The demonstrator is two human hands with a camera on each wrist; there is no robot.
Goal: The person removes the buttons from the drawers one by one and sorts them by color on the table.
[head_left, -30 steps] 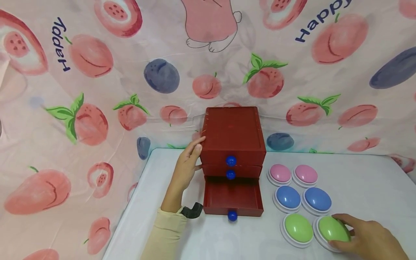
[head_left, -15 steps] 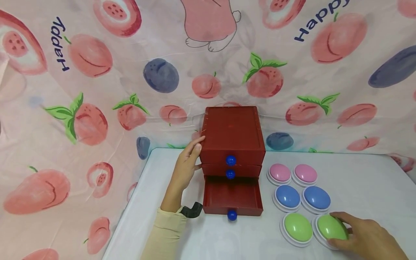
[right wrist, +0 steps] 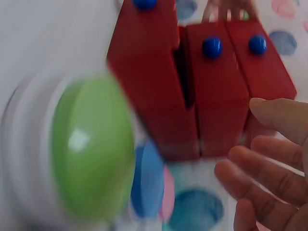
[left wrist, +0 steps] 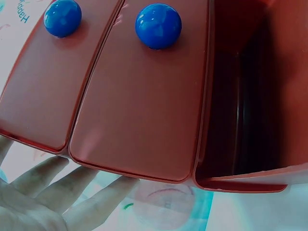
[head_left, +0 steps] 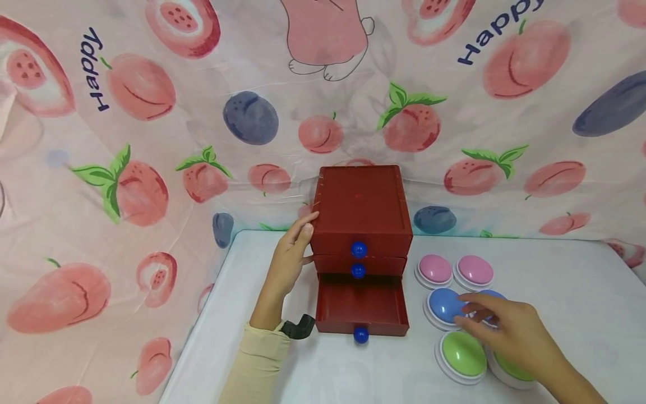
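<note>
A dark red drawer box point(head_left: 360, 199) with blue ball knobs stands on the white table, its bottom drawer point(head_left: 360, 306) pulled out. My left hand point(head_left: 289, 261) rests against the box's left side with its fingers extended, also seen in the left wrist view. Over the dome-shaped buttons hovers my right hand point(head_left: 515, 328), fingers loosely bent around nothing. Its fingertips are near the left blue button point(head_left: 444, 306); whether they touch it I cannot tell. The hand partly covers the right blue button point(head_left: 492, 293) and the right green button point(head_left: 512, 367). The left green button point(head_left: 463, 353) shows fully.
Two pink buttons point(head_left: 435, 268) sit behind the blue ones, right of the box. A fruit-printed cloth point(head_left: 353, 101) hangs behind and left of the table. A black strap end point(head_left: 299, 327) sticks out from the left wrist near the drawer.
My right hand has let go of the right green button and moved up and left over the blue buttons. The left hand and the box have stayed put.
</note>
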